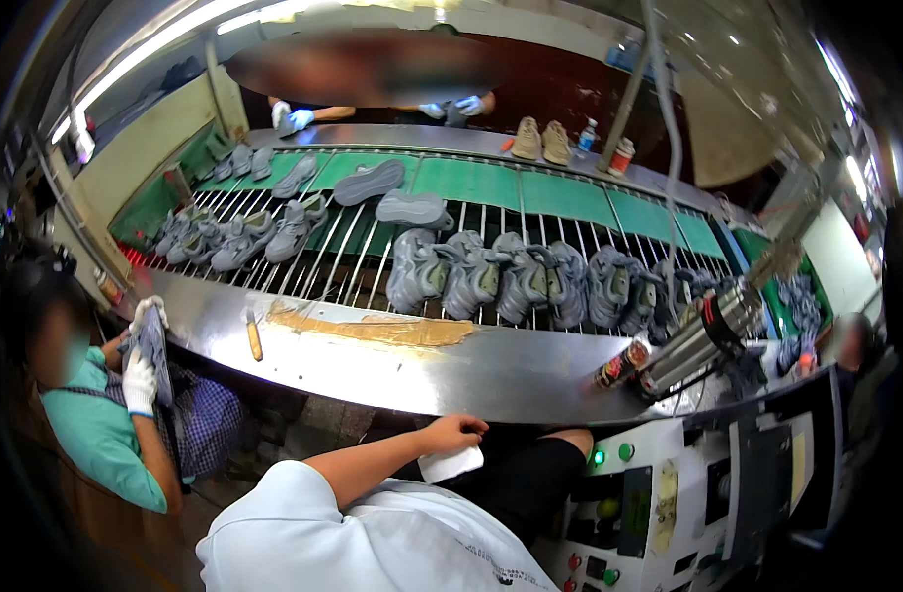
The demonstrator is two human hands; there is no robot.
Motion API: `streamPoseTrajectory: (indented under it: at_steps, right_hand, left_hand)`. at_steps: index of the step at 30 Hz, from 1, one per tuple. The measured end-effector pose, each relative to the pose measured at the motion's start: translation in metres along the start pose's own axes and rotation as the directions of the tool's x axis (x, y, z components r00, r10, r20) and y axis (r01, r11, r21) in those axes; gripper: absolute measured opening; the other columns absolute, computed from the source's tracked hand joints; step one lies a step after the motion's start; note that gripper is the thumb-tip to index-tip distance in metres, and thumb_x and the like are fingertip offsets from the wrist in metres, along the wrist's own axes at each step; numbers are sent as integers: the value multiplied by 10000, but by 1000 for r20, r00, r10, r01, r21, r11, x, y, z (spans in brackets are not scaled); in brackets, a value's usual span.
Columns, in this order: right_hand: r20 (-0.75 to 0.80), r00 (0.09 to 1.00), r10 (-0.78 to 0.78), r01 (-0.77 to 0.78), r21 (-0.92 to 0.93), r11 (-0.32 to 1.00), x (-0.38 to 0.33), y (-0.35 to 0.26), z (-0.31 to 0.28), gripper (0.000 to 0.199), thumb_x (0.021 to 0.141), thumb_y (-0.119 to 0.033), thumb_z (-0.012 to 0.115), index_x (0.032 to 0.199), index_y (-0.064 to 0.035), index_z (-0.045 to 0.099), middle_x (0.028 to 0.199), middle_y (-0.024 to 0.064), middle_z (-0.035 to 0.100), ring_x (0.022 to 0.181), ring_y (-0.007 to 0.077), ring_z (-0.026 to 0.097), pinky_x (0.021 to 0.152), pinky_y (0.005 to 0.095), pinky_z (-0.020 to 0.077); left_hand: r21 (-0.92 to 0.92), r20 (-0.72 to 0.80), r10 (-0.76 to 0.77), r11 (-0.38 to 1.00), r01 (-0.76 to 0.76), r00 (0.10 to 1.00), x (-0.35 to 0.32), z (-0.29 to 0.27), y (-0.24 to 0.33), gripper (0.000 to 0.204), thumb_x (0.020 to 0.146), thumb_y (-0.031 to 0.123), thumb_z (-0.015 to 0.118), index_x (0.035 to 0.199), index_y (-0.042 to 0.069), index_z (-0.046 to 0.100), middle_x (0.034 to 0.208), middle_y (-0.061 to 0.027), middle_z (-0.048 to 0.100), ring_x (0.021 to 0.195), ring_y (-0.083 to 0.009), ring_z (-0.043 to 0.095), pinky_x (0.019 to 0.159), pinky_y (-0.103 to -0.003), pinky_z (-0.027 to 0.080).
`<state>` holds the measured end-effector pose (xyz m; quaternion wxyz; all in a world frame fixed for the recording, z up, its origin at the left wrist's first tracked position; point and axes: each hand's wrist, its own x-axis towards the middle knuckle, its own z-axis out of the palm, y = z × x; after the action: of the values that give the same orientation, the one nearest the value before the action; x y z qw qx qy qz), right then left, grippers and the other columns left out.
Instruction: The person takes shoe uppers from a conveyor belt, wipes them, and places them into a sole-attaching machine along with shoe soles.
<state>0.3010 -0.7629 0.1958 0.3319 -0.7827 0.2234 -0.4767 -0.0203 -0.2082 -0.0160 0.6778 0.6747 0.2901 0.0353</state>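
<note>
My left hand [455,432] is over my lap, close to the near edge of the steel worktop [373,373]. Its fingers are curled, and a flat white piece [451,463] that looks like cloth or paper hangs from under it. My right hand does not show. Beyond the worktop, a row of grey sneakers [470,274] stands on the metal bars of a conveyor [348,247]. A small knife-like tool with a yellow handle [254,340] lies on the worktop, left of a strip of brown tape [373,329].
At the left, a co-worker in white gloves [139,383] holds a grey shoe. Gloved hands [301,119] work across the conveyor. A can [621,364] and a metal cylinder machine [703,340] stand at the right, above a control box [619,503] with buttons. Beige shoes [541,142] sit far back.
</note>
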Motion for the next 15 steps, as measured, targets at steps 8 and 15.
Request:
streamPoseTrajectory:
  at_steps: [8,15]
  right_hand:
    - [713,600,-363,-653,699,293,-191,-121,-16,745,669,-384,599,1309,-37,444,1271,182,503,1176,353,483,1006,450,378]
    - [670,-142,-729,-970,54,238,-362,-209,-18,719,694,-247,540,1341,27,388,1364,161,432,1265,317,416,1077,432,313]
  left_hand:
    - [259,428,273,876,-407,861,-34,58,83,862,727,479,687,1392,31,372,1419,-158,405,1304,-286,395,1060,-331,328]
    - [-471,-114,672,611,-635,731,-60,17,116,960,622,345,863,1358,19,340,1324,-134,432,1211,-232,444,990,-366,378]
